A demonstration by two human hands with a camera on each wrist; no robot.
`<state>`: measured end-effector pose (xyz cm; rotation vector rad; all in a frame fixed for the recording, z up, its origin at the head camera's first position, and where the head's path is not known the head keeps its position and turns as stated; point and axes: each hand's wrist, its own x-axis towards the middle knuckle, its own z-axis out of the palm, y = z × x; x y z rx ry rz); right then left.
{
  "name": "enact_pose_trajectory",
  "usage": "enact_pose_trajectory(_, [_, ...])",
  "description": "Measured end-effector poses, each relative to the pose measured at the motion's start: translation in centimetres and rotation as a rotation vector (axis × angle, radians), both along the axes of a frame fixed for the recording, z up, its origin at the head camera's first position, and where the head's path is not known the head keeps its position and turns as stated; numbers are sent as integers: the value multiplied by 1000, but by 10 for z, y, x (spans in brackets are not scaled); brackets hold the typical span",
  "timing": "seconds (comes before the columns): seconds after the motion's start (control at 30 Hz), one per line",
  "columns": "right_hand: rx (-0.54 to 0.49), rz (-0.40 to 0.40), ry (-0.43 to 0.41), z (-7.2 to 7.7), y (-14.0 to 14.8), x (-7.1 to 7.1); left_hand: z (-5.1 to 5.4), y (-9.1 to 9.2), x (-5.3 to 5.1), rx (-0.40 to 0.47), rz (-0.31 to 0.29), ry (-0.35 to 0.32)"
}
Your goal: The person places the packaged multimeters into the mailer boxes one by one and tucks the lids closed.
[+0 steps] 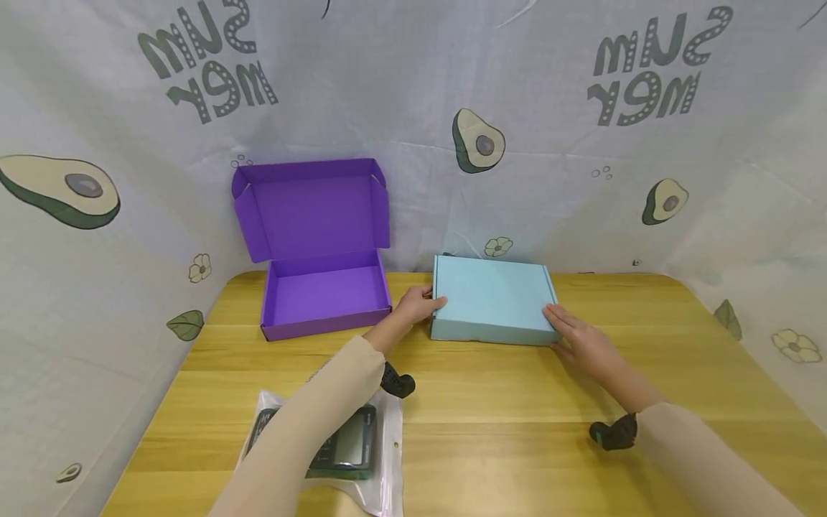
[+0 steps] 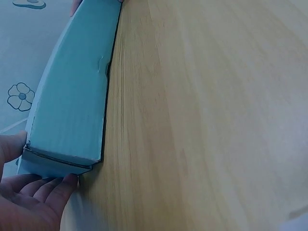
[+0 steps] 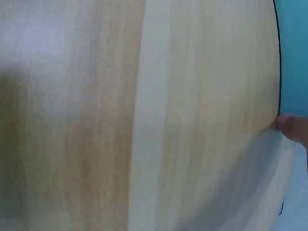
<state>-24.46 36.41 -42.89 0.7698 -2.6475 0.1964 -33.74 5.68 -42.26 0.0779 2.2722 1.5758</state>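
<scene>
A closed light blue cardboard box [image 1: 494, 294] lies on the table near its back edge. My left hand [image 1: 415, 306] holds its left end. In the left wrist view the left thumb [image 2: 12, 146] is at the box's upper edge and the fingers [image 2: 62, 192] bend against the end face. At the opposite end, my right hand [image 1: 584, 345] grips the front right corner, fingers on the lid. The right wrist view shows only its thumb [image 3: 293, 127], low against the box's side [image 3: 294, 62]. To the left stands an open purple box [image 1: 328, 294], lid raised, nothing visible inside.
A clear plastic pouch [image 1: 388, 459] with a dark green-cased device [image 1: 352, 441] lies at the front left, partly hidden by my left sleeve [image 1: 310, 424]. A printed cloth [image 1: 413, 129] hangs behind and beside the wooden table [image 1: 491, 445].
</scene>
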Motion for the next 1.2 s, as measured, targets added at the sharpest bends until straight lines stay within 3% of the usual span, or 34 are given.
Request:
enact_pose_trajectory(0.23, [29, -37, -119, 7, 4, 2, 0, 3, 0, 27, -2, -4])
enact_pose_trajectory(0.4, [44, -37, -106, 8, 4, 3, -2, 4, 2, 52, -22, -8])
enact_pose_trajectory(0.67, [74, -52, -186, 17, 3, 1, -4, 5, 2, 49, -9, -9])
enact_pose_trajectory(0.9, [90, 7, -174, 28, 4, -8, -1, 2, 1, 25, -20, -2])
enact_pose_trajectory(1.2, [90, 0, -246, 37, -1, -6, 0, 0, 1, 31, -34, 5])
